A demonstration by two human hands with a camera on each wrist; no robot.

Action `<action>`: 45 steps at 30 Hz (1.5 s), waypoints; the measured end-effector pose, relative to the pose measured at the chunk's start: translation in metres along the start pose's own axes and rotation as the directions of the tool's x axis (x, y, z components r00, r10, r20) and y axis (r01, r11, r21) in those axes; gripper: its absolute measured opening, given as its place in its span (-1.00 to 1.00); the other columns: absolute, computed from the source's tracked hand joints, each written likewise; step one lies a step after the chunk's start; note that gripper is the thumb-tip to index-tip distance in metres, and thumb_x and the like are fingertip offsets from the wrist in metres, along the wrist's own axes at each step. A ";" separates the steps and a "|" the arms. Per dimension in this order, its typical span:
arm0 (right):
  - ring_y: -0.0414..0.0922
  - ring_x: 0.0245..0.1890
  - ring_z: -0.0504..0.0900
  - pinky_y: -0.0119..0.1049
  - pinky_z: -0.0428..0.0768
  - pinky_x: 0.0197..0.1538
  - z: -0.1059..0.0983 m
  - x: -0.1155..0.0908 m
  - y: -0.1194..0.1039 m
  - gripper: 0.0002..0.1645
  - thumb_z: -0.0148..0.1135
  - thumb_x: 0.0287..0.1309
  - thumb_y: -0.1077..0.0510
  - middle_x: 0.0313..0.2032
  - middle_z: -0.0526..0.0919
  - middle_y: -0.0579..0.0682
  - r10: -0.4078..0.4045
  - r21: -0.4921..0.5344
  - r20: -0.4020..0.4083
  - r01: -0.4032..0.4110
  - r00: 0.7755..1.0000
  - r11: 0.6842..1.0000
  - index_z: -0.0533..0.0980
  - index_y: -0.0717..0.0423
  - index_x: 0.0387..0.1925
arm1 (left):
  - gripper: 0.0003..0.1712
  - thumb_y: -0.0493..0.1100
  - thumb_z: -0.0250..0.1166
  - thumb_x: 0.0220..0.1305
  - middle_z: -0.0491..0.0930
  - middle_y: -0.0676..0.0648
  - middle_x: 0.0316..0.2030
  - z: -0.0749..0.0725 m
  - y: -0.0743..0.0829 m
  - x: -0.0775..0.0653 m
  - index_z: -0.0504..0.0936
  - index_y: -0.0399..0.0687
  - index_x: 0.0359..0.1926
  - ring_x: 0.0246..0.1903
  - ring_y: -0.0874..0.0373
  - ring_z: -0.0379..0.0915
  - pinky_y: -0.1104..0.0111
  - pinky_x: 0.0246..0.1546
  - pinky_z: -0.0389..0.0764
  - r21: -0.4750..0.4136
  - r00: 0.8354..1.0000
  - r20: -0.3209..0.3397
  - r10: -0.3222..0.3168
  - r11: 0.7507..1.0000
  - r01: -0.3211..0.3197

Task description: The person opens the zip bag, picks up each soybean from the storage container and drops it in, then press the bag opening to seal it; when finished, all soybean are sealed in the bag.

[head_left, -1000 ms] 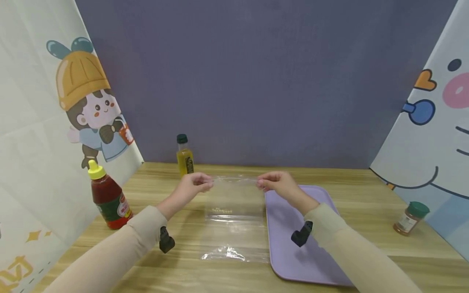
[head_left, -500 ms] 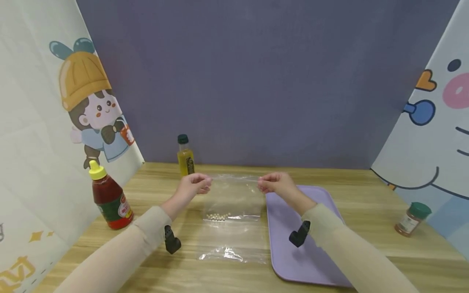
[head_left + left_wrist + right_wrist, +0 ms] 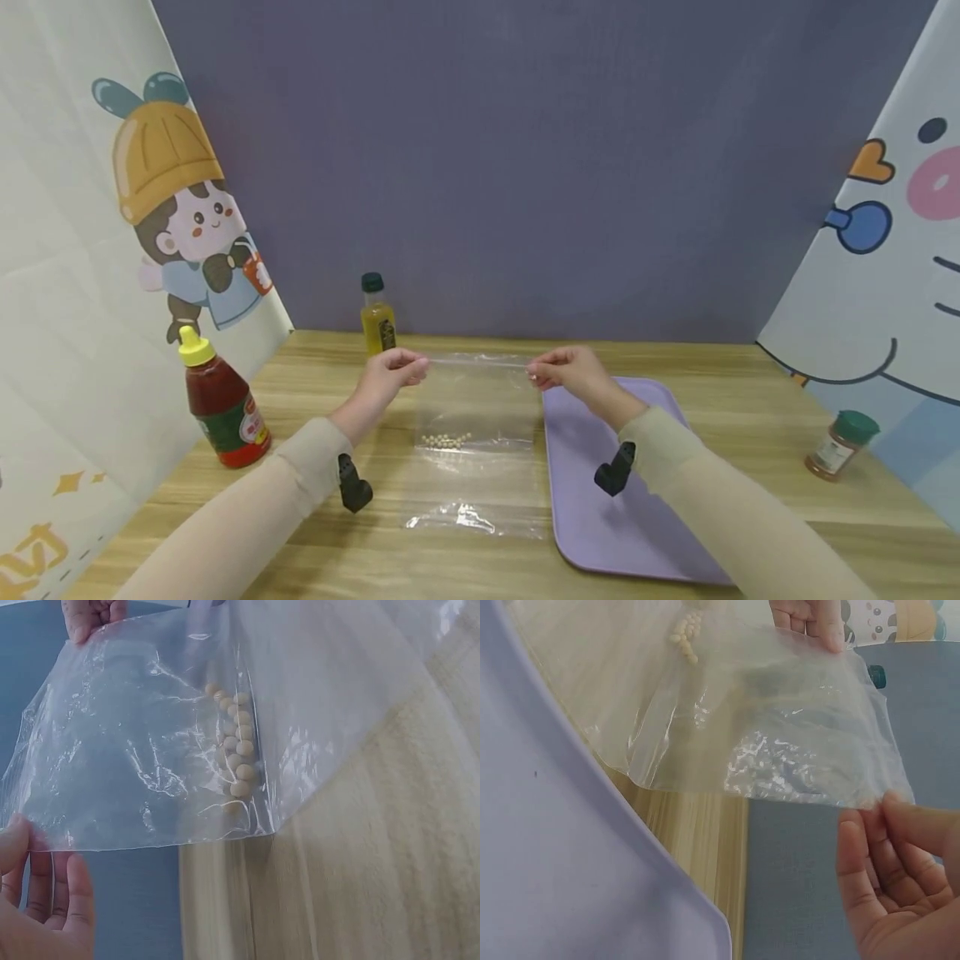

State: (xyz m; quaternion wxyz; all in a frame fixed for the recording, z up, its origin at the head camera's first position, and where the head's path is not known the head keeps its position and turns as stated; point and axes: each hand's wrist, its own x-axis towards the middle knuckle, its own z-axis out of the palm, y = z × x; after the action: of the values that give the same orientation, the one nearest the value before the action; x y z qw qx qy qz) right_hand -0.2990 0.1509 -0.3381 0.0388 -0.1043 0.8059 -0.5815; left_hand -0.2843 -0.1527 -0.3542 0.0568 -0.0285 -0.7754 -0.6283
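Between both hands a clear plastic bag [image 3: 480, 404] hangs stretched by its top edge above the wooden table. My left hand [image 3: 384, 382] pinches the top left corner between thumb and fingers. At the other corner, my right hand [image 3: 573, 377] does the same. Several small round beige beans [image 3: 238, 742] lie along the bag's bottom, mostly toward its left side in the head view. The bag's mouth looks pressed together, though the wrist views do not show whether it is sealed. Another piece of clear plastic [image 3: 472, 496] lies on the table, nearer the person.
A purple tray [image 3: 600, 500] lies under and beside the right forearm. At left stands a red sauce bottle [image 3: 225, 408] with a yellow cap. A small oil bottle [image 3: 377, 325] is behind the left hand, and a green-capped spice jar [image 3: 840, 446] stands far right.
The beans have spread along the bag's bottom, toward its left, and show more plainly than a second ago. Both hands keep their hold at nearly the same place.
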 end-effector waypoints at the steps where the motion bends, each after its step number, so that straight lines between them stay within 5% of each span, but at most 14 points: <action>1: -0.04 -0.37 0.73 -0.13 0.73 -0.10 0.000 0.001 0.000 -0.69 0.32 0.18 0.19 -0.39 0.76 0.02 -0.006 -0.011 -0.001 0.006 1.000 1.000 0.62 0.38 -0.14 | -0.68 -0.16 0.25 0.32 0.67 -0.11 -0.19 0.000 0.000 0.001 0.59 -0.34 -0.04 -0.30 0.27 0.58 0.08 0.10 0.61 -0.003 1.000 -0.003 -0.001 1.000 0.001; 9: -0.04 -0.40 0.72 -0.02 0.72 -0.10 0.001 0.001 0.002 -0.71 0.31 0.18 0.19 -0.45 0.74 -0.05 -0.070 -0.049 -0.017 0.069 0.997 0.996 0.64 0.38 -0.18 | -0.74 -0.20 0.26 0.30 0.68 -0.07 -0.24 0.001 -0.002 0.000 0.60 -0.35 -0.11 -0.32 0.27 0.59 0.09 0.09 0.62 -0.020 1.000 -0.008 0.003 1.000 -0.003; 14: -0.18 -0.44 0.67 -0.09 0.73 -0.13 0.003 0.001 0.005 -0.72 0.29 0.19 0.22 -0.41 0.73 0.02 -0.110 -0.012 -0.012 0.110 0.994 0.994 0.61 0.40 -0.15 | -0.70 -0.19 0.25 0.32 0.67 -0.20 -0.13 -0.004 -0.002 0.000 0.58 -0.34 -0.04 -0.21 0.17 0.60 0.16 0.07 0.64 0.076 0.995 0.067 0.073 0.994 -0.078; 19: -0.22 -0.42 0.66 -0.23 0.73 -0.16 0.003 0.001 0.004 -0.68 0.27 0.22 0.23 -0.31 0.74 0.14 -0.105 -0.008 0.021 0.106 0.994 0.994 0.59 0.39 -0.06 | -0.59 -0.19 0.32 0.25 0.64 -0.24 -0.05 -0.011 0.002 0.001 0.53 -0.27 0.08 -0.11 0.02 0.59 0.23 0.02 0.65 0.232 0.975 0.165 0.146 0.956 -0.182; 25: -0.25 -0.44 0.64 -0.05 0.71 -0.07 0.002 0.001 0.005 -0.67 0.27 0.22 0.22 -0.40 0.72 0.01 -0.114 -0.023 0.028 0.115 0.993 0.993 0.59 0.42 -0.08 | -0.42 -0.09 0.39 0.18 0.54 -0.19 0.16 -0.008 0.021 0.004 0.49 -0.17 0.20 0.16 -0.14 0.45 0.05 0.25 0.48 0.380 0.953 0.205 0.221 0.880 -0.286; 30: -0.27 -0.47 0.62 -0.10 0.72 -0.12 0.004 0.001 0.007 -0.68 0.26 0.21 0.24 -0.43 0.71 0.00 -0.131 -0.013 0.032 0.131 0.991 0.991 0.59 0.46 -0.11 | -0.36 -0.01 0.40 0.15 0.47 -0.11 0.26 0.008 0.043 0.008 0.48 -0.08 0.24 0.30 -0.11 0.31 0.00 0.38 0.30 0.484 0.930 0.268 0.253 0.799 -0.357; 36: -0.27 -0.47 0.63 -0.21 0.73 -0.18 0.007 0.001 0.006 -0.68 0.26 0.21 0.26 -0.42 0.73 0.02 -0.127 -0.003 0.032 0.127 0.991 0.992 0.58 0.48 -0.10 | -0.48 -0.04 0.35 0.21 0.55 -0.09 0.17 0.042 0.062 0.012 0.55 -0.10 0.17 0.23 -0.02 0.40 0.07 0.34 0.37 0.502 0.871 0.410 0.272 0.730 -0.465; 45: -0.24 -0.43 0.65 -0.02 0.71 -0.05 0.008 -0.002 0.002 -0.67 0.25 0.24 0.20 -0.37 0.74 0.05 -0.077 -0.020 0.035 0.077 0.996 0.997 0.60 0.42 -0.10 | -0.80 -0.13 0.34 0.24 0.72 -0.01 -0.20 0.083 0.060 0.018 0.71 -0.08 -0.15 -0.21 0.19 0.61 0.40 -0.10 0.65 0.481 0.843 0.473 0.256 0.727 -0.491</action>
State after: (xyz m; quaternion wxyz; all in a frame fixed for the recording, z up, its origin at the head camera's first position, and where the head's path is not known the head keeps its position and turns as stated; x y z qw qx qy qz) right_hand -0.2954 0.1448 -0.3426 0.0291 -0.1457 0.8066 -0.5721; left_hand -0.2993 -0.0596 -0.3108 0.0413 -0.2875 -0.9032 -0.3160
